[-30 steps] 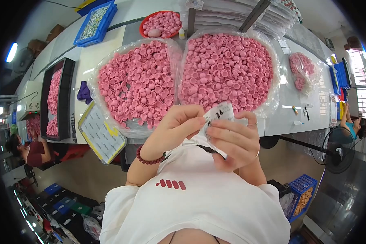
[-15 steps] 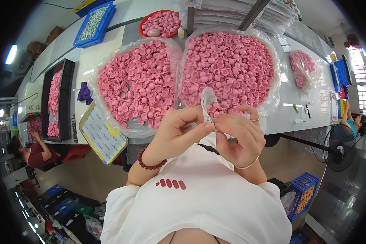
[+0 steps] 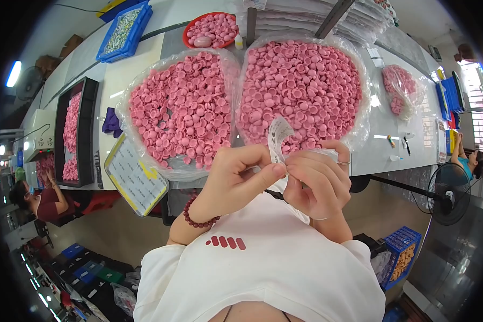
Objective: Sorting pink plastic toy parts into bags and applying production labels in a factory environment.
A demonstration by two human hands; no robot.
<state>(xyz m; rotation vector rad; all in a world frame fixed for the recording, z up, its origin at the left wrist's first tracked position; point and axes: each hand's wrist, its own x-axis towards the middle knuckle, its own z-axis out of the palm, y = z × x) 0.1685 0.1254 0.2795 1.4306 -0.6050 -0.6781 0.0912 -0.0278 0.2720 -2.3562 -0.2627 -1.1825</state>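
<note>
My left hand (image 3: 240, 180) pinches a curled white paper strip (image 3: 277, 140) with dark print on it between thumb and forefinger. Close against it, the fingertips of my right hand (image 3: 321, 180) are pinched at the strip's lower end. The strip's free end curls up over the pink pieces. Beyond my hands lie two heaps of small pink cup-shaped pieces, a left heap (image 3: 185, 110) and a right heap (image 3: 300, 88), each on clear plastic sheeting. What sits between my right fingertips is partly hidden by the fingers.
A clipboard-like sheet (image 3: 137, 174) leans at the table's near edge, beside a purple cloth (image 3: 111, 123) and a black tray (image 3: 86, 134). At the back stand a red basin (image 3: 187, 40) and a blue tray (image 3: 124, 49). A fan (image 3: 448, 194) stands right; a person (image 3: 51, 201) works at left.
The paper strip's free end has shifted a little right and now curls over further to the right. My hands stay close together, the right one turned slightly.
</note>
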